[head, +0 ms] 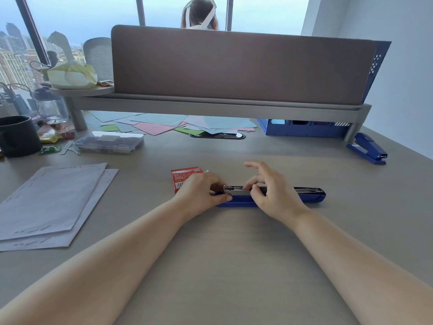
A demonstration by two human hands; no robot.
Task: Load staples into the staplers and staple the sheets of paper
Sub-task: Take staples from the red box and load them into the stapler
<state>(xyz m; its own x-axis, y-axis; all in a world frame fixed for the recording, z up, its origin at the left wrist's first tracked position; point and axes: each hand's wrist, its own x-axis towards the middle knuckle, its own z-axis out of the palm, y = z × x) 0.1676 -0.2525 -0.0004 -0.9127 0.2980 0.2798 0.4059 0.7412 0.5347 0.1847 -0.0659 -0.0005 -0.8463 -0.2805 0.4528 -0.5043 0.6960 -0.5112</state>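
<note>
A blue stapler [309, 195] lies swung fully open and flat across the desk's middle, its metal staple channel facing up. My left hand [201, 192] grips its left end. My right hand [269, 191] pinches at the channel with thumb and forefinger, the other fingers spread; whether staples are between them is hidden. A red staple box [185, 175] stands just behind my left hand. A second blue stapler [367, 148] rests shut at the far right. White stapled sheets [49, 202] lie stacked at the left.
A black mug [16, 137], glass jar [50, 106] and clear plastic case [109, 143] crowd the back left. Coloured paper sheets [168, 125] and a blue basket [304, 129] lie under the raised shelf [222, 106]. A person sits beyond the divider [234, 64].
</note>
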